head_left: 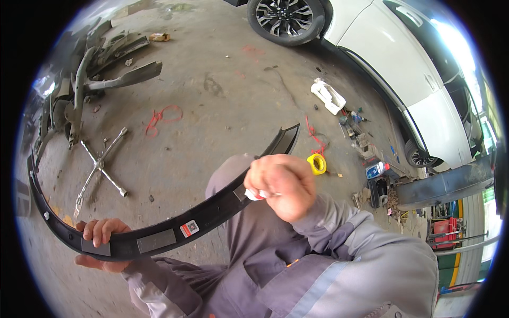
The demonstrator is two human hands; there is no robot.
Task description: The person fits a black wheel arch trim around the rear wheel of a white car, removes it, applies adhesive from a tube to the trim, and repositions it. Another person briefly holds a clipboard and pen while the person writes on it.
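A long curved black plastic trim strip [204,218], shaped like a wheel-arch moulding, lies across in front of me with its inner face up. Grey adhesive pads [156,241] and a white-and-red label [189,228] are stuck along that face. My left hand [105,233] grips the strip near its left part, fingers over the upper edge and thumb below. My right hand [283,183] is closed above the right part, beside another grey pad. Between its fingers is a small white piece [256,195] with a bit of red, mostly hidden.
A cross-shaped wheel wrench [100,165] and red strips [159,117] lie on the concrete floor. Removed car parts [79,90] are piled at far left. To the right are yellow tape [317,164], a bottle [377,170], loose tools and a white car [392,58].
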